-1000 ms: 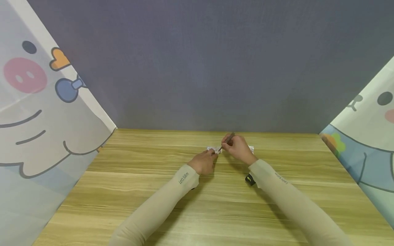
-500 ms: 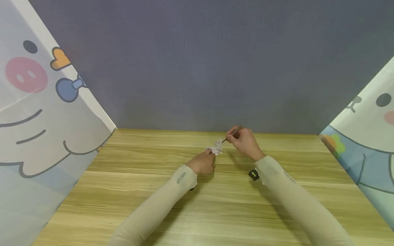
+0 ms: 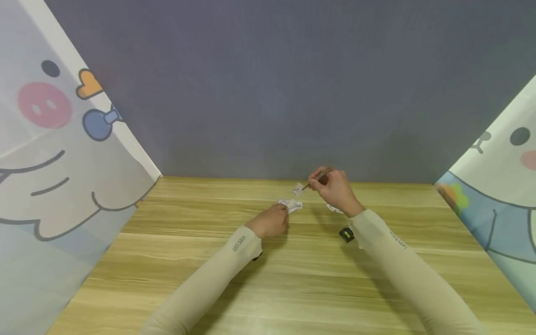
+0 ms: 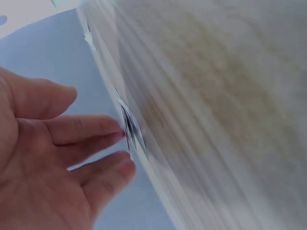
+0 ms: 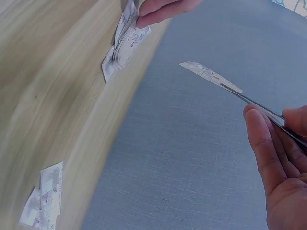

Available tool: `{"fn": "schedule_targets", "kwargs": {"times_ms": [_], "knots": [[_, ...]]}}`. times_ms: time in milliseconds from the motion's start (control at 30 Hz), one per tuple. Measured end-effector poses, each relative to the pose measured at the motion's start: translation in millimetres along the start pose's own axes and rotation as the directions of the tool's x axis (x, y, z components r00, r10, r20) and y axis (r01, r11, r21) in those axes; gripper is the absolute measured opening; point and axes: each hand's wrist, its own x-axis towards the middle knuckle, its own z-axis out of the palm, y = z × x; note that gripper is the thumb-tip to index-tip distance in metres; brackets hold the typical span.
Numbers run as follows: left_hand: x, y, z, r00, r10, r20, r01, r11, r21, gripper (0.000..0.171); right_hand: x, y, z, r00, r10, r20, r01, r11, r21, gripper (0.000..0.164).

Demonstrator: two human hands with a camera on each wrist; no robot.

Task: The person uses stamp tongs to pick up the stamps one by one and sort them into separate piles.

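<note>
My right hand point(image 3: 338, 190) pinches a pair of tweezers point(image 5: 265, 110) between thumb and fingers. In the tweezers' tips is one small pale printed stamp point(image 5: 211, 76) with notched edges, held above the table. My left hand point(image 3: 270, 220) rests at a small pile of similar stamps point(image 3: 294, 205), its fingers extended and fingertips right at the pile's near edge. The left wrist view has these fingers point(image 4: 103, 127) against the edges of the overlapping stamps. Below the right hand in the head view, two or so more stamps point(image 5: 50, 194) overlap on the wood, partly hidden there by that hand.
The wood-grain table point(image 3: 268, 288) ends at a grey upright panel point(image 3: 268, 93) just behind the stamps. Printed cartoon panels stand at left point(image 3: 83, 163) and right point(image 3: 502, 186). A small black device point(image 3: 346, 234) shows at the right wrist.
The tweezers have drawn one stamp up off the pile. My right hand has moved away and to the right, uncovering the other stamps; my left hand has shifted slightly left.
</note>
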Motion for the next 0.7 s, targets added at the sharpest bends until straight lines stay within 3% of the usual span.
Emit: {"fn": "schedule_targets", "kwargs": {"times_ms": [300, 533, 700], "knots": [[-11.1, -7.7, -6.4, 1.000, 0.019, -0.013, -0.021, 0.988, -0.151, 0.034, 2, -3, 6, 1.000, 0.004, 0.017, -0.004, 1.000, 0.002, 0.005], [-23.0, -19.8, -9.7, 0.992, 0.027, -0.121, -0.039, 0.994, -0.103, 0.033, 4, -5, 18, 0.998, 0.035, 0.055, -0.038, 0.998, 0.052, 0.005], [-34.6, -30.8, -13.2, 0.988, -0.019, -0.154, 0.003, 0.995, -0.102, 0.036, 9, -6, 33, 0.994, 0.053, 0.094, -0.061, 0.994, 0.085, 0.006]]}}
